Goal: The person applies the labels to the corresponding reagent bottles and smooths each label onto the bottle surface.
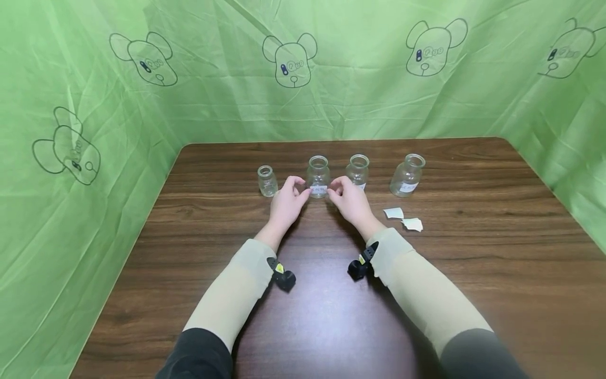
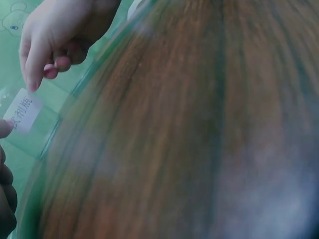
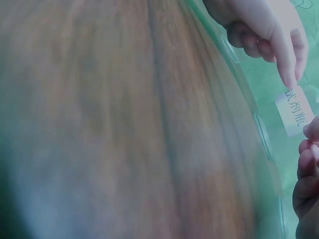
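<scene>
A small white label (image 1: pixel 319 189) with handwritten characters lies across the front of a clear glass jar (image 1: pixel 318 171), second from the left. My left hand (image 1: pixel 286 201) pinches the label's left end between thumb and forefinger. At the label's right end, my right hand (image 1: pixel 351 200) pinches it the same way. Written characters show on the label (image 2: pixel 23 111) between both thumbs in the left wrist view. The right wrist view shows the label (image 3: pixel 294 111) too, with the left hand (image 3: pixel 271 32) above it and right-hand fingers (image 3: pixel 308 181) below.
Left of my hands stands a smaller glass jar (image 1: pixel 267 181). To the right are two labelled glass jars, one (image 1: pixel 357 167) partly behind my right hand, the other (image 1: pixel 407 176) farther off. Two white paper pieces, one (image 1: pixel 393 213) beside another (image 1: pixel 412 225), lie on the wooden table (image 1: pixel 473 231).
</scene>
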A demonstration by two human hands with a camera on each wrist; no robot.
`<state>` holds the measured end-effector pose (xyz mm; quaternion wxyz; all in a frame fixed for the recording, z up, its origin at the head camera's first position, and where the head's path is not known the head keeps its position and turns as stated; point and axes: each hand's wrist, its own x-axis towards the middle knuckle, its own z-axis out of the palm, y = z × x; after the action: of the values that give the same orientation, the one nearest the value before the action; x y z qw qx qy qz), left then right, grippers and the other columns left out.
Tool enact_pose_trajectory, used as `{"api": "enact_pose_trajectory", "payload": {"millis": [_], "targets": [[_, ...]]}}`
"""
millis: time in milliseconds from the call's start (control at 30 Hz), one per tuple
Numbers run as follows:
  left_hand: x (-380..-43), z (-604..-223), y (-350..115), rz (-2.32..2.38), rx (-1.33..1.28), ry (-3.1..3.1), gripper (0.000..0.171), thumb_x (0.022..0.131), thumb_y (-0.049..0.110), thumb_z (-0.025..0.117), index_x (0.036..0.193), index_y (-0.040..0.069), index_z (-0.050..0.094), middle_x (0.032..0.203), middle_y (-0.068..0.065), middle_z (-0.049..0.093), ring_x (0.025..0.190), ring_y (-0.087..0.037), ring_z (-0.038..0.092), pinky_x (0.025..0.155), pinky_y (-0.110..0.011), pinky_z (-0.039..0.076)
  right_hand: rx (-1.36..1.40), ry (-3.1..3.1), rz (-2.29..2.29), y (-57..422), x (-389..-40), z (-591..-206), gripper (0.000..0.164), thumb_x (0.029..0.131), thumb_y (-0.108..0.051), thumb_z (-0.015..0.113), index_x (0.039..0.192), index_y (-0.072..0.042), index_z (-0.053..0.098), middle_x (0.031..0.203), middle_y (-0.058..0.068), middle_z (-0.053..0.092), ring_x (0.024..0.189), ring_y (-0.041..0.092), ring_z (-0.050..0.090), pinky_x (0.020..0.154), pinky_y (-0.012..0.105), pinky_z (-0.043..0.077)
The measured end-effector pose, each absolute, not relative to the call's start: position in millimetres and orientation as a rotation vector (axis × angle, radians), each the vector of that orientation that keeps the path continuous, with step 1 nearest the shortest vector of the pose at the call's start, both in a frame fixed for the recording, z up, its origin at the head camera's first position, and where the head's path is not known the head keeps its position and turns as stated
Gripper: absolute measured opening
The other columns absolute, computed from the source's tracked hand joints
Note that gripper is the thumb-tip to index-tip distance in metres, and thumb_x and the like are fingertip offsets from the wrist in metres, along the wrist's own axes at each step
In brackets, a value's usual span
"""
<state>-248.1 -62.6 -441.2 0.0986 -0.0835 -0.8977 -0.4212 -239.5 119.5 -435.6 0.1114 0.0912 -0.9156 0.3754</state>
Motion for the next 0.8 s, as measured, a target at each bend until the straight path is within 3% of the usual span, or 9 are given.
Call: {"api": "enact_pose_trajectory", "payload": {"millis": [467,600,800], "targets": [[-258,-433,-62,-1.267,-0.353,-2.71,0.062,0.085,0.033,0.068,0.138,0.022,0.039,0.071,-0.001,0.052,0.056,-0.015,0.047,0.051,-0.031,0.038,0.425,-2.726,1.037,120,-248,-423,0.066,0.086,-0.022,0.068,0.14,-0.003,0.036,0.071,0.004,0.06,0.06,0.017,0.057,0.063,0.035,0.045],[-260,-430,-61,-1.23,-0.383,-2.749,0.066,0.085,0.036,0.068,0.142,0.027,0.036,0.07,-0.001,0.053,0.056,-0.015,0.048,0.05,-0.031,0.038,0.461,-2.723,1.008,117,-251,-421,0.069,0.085,-0.023,0.069,0.142,-0.006,0.034,0.069,0.005,0.06,0.059,0.018,0.056,0.058,0.034,0.045],[-262,-428,-59,-1.154,-0.404,-2.772,0.063,0.086,0.036,0.066,0.141,0.024,0.039,0.069,0.0,0.053,0.058,-0.015,0.049,0.052,-0.031,0.038,0.45,-2.753,0.972,114,-254,-419,0.061,0.087,-0.023,0.068,0.139,-0.007,0.039,0.069,0.004,0.061,0.06,0.018,0.056,0.059,0.034,0.045]]}}
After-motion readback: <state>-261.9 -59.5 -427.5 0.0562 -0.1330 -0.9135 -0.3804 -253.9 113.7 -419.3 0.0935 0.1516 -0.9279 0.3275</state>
